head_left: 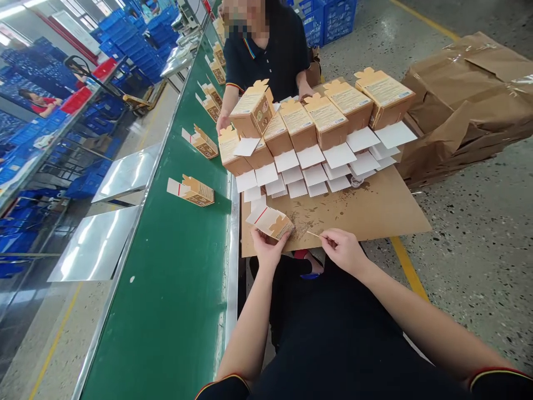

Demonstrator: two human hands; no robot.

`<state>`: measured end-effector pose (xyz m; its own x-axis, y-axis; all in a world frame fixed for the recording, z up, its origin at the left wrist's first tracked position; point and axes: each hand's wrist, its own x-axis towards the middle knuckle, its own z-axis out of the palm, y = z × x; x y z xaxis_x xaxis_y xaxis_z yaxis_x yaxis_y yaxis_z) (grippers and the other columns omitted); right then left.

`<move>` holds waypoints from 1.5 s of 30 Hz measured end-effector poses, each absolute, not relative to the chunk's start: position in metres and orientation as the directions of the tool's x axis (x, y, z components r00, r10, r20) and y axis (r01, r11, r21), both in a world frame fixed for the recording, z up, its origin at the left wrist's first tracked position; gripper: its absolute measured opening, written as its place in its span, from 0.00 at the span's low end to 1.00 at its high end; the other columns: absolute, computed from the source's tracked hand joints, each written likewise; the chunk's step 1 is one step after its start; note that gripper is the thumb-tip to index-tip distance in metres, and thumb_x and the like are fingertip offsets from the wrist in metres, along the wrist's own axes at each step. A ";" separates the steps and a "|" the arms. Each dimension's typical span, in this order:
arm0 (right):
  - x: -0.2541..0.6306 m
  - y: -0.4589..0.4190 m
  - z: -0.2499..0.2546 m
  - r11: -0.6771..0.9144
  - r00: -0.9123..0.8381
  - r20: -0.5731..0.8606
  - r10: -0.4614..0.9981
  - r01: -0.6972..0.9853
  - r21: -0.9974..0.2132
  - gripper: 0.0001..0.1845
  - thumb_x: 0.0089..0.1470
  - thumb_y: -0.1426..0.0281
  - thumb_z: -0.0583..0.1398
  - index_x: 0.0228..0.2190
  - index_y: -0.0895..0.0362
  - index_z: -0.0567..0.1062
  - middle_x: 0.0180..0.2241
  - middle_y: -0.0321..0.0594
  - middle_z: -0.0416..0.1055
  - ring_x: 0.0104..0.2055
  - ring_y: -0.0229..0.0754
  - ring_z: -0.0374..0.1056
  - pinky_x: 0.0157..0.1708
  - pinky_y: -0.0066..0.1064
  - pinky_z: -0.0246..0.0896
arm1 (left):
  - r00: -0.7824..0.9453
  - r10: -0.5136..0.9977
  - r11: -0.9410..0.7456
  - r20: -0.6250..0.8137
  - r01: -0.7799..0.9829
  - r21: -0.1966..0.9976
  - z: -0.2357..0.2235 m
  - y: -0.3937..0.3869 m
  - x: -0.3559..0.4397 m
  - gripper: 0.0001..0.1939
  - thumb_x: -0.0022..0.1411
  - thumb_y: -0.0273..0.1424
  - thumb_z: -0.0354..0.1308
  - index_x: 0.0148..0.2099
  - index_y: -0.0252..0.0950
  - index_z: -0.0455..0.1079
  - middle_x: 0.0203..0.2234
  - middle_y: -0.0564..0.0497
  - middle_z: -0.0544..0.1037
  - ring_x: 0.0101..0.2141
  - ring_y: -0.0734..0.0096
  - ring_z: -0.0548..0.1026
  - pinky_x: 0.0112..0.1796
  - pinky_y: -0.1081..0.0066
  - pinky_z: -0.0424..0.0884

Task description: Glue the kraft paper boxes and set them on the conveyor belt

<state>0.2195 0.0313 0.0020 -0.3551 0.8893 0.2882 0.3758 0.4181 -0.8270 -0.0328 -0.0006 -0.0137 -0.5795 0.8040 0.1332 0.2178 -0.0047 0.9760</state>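
My left hand (268, 248) is closed around the lower end of a small tan carton (275, 224) with its white flap open, tilted above the cardboard-topped table. A red strip runs across that flap. Between the fingertips of my right hand (343, 249) is a thin, pale wooden stick (313, 234), its tip pointing left toward the carton and apart from it. Just beyond my hands, stacked tan cartons (296, 126) lie in rows with white flaps hanging toward me.
A green conveyor belt (166, 278) runs along my left, carrying upright open cartons (199, 191). Across the table a co-worker (266, 55) has both hands at the stack. A brown-paper-covered pile (470, 105) stands to the right. Dark specks mark the cardboard sheet (375, 205).
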 end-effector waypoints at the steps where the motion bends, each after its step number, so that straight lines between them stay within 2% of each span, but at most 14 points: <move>1: 0.222 0.030 0.003 0.406 -0.341 0.283 0.896 0.377 -0.832 0.16 0.72 0.69 0.59 0.28 0.52 0.73 0.24 0.36 0.67 0.25 0.41 0.62 0.29 0.33 0.59 | -0.582 0.801 -0.001 0.142 0.235 0.972 -0.014 -0.001 -0.032 0.43 0.45 0.45 0.87 0.57 0.43 0.67 0.51 0.44 0.81 0.54 0.50 0.85 0.56 0.54 0.82; 8: 0.225 0.021 0.007 0.352 -0.319 0.236 0.918 0.381 -0.855 0.16 0.70 0.69 0.60 0.27 0.52 0.72 0.24 0.35 0.67 0.24 0.39 0.60 0.28 0.33 0.60 | -0.591 0.788 0.020 0.172 0.304 0.953 -0.019 -0.003 -0.027 0.41 0.49 0.44 0.85 0.58 0.43 0.68 0.52 0.44 0.81 0.54 0.49 0.84 0.57 0.52 0.82; 13: 0.223 0.021 0.010 0.387 -0.347 0.264 0.900 0.358 -0.850 0.17 0.70 0.68 0.60 0.27 0.52 0.73 0.23 0.35 0.68 0.23 0.39 0.62 0.27 0.32 0.61 | -0.596 0.792 0.027 0.135 0.255 0.967 -0.017 -0.001 -0.030 0.43 0.45 0.43 0.87 0.57 0.43 0.68 0.52 0.42 0.82 0.55 0.47 0.85 0.57 0.49 0.83; 16: 0.234 0.024 0.014 0.373 -0.296 0.273 0.915 0.367 -0.852 0.16 0.71 0.65 0.61 0.28 0.52 0.77 0.24 0.38 0.73 0.24 0.40 0.65 0.27 0.32 0.63 | -0.722 0.681 0.041 0.125 0.207 0.977 -0.007 -0.015 -0.067 0.45 0.46 0.45 0.87 0.58 0.43 0.66 0.55 0.41 0.81 0.56 0.47 0.86 0.58 0.48 0.84; 22: 0.262 0.036 0.008 0.272 -0.181 0.214 0.960 0.410 -0.871 0.20 0.69 0.56 0.64 0.27 0.52 0.79 0.24 0.39 0.74 0.24 0.41 0.67 0.26 0.33 0.64 | -0.904 0.345 0.107 0.252 0.305 0.946 0.010 -0.076 -0.202 0.48 0.49 0.44 0.87 0.61 0.45 0.59 0.65 0.37 0.75 0.62 0.48 0.83 0.65 0.43 0.80; 27: 0.260 0.048 -0.002 0.238 -0.160 0.187 0.969 0.416 -0.878 0.23 0.69 0.52 0.64 0.27 0.52 0.80 0.25 0.40 0.75 0.24 0.42 0.67 0.26 0.34 0.66 | -0.937 0.332 0.215 0.113 0.192 0.958 0.002 -0.100 -0.240 0.51 0.44 0.41 0.87 0.60 0.45 0.56 0.65 0.36 0.73 0.64 0.45 0.80 0.68 0.38 0.74; 29: 0.262 0.050 -0.003 0.232 -0.174 0.174 0.969 0.413 -0.880 0.23 0.69 0.51 0.64 0.27 0.51 0.80 0.27 0.41 0.77 0.25 0.42 0.68 0.27 0.34 0.68 | -0.932 0.320 0.258 0.171 0.260 0.931 0.001 -0.103 -0.234 0.55 0.43 0.39 0.86 0.64 0.46 0.54 0.68 0.35 0.70 0.70 0.43 0.74 0.72 0.37 0.68; 31: 0.269 0.051 -0.004 0.226 -0.161 0.173 0.972 0.427 -0.875 0.22 0.69 0.51 0.64 0.28 0.51 0.81 0.28 0.41 0.78 0.26 0.43 0.70 0.27 0.34 0.69 | -0.913 0.226 0.318 0.340 0.399 0.860 0.006 -0.105 -0.223 0.55 0.46 0.38 0.82 0.68 0.45 0.52 0.70 0.34 0.66 0.74 0.42 0.68 0.75 0.37 0.62; 33: 0.279 0.050 -0.003 0.223 -0.123 0.188 0.974 0.451 -0.864 0.23 0.69 0.50 0.64 0.29 0.51 0.82 0.28 0.42 0.79 0.26 0.43 0.71 0.27 0.35 0.69 | -0.832 0.122 0.317 0.541 0.549 0.773 0.018 -0.103 -0.211 0.48 0.53 0.39 0.76 0.68 0.44 0.53 0.69 0.36 0.65 0.74 0.43 0.67 0.75 0.38 0.61; 36: 0.291 0.049 0.001 0.218 -0.072 0.209 0.975 0.471 -0.855 0.25 0.69 0.48 0.64 0.28 0.52 0.82 0.27 0.44 0.79 0.25 0.44 0.70 0.26 0.37 0.69 | -0.751 0.107 0.052 0.652 0.659 0.750 0.049 -0.076 -0.191 0.32 0.61 0.41 0.69 0.62 0.45 0.60 0.62 0.43 0.69 0.66 0.49 0.74 0.71 0.43 0.68; 38: 0.292 0.048 0.004 0.216 -0.063 0.211 0.975 0.464 -0.859 0.26 0.69 0.47 0.64 0.28 0.52 0.82 0.27 0.45 0.79 0.25 0.45 0.71 0.26 0.39 0.70 | -0.797 0.224 -0.186 0.560 0.529 0.828 0.075 -0.035 -0.182 0.25 0.64 0.43 0.66 0.59 0.45 0.66 0.56 0.45 0.74 0.62 0.53 0.78 0.67 0.49 0.72; 40: 0.289 0.047 0.008 0.220 -0.067 0.213 0.975 0.449 -0.866 0.26 0.68 0.46 0.64 0.28 0.52 0.82 0.27 0.44 0.79 0.25 0.45 0.71 0.26 0.39 0.71 | -0.825 0.432 -0.271 0.364 0.266 0.925 0.100 0.023 -0.178 0.21 0.67 0.46 0.66 0.57 0.44 0.72 0.53 0.45 0.78 0.59 0.55 0.80 0.64 0.54 0.74; 42: 0.283 0.045 0.012 0.227 -0.074 0.217 0.973 0.430 -0.874 0.25 0.68 0.46 0.65 0.28 0.51 0.82 0.27 0.43 0.79 0.25 0.45 0.72 0.26 0.38 0.72 | -0.796 0.576 -0.211 0.186 0.075 0.975 0.120 0.085 -0.178 0.20 0.67 0.47 0.67 0.55 0.42 0.76 0.53 0.43 0.80 0.59 0.54 0.80 0.64 0.55 0.74; 45: 0.278 0.040 0.017 0.226 -0.074 0.215 0.974 0.405 -0.886 0.25 0.68 0.46 0.65 0.28 0.51 0.82 0.27 0.43 0.79 0.25 0.46 0.72 0.26 0.39 0.72 | -0.748 0.663 -0.039 -0.002 -0.038 0.999 0.132 0.163 -0.173 0.18 0.67 0.46 0.70 0.51 0.40 0.79 0.54 0.40 0.82 0.65 0.48 0.78 0.66 0.51 0.73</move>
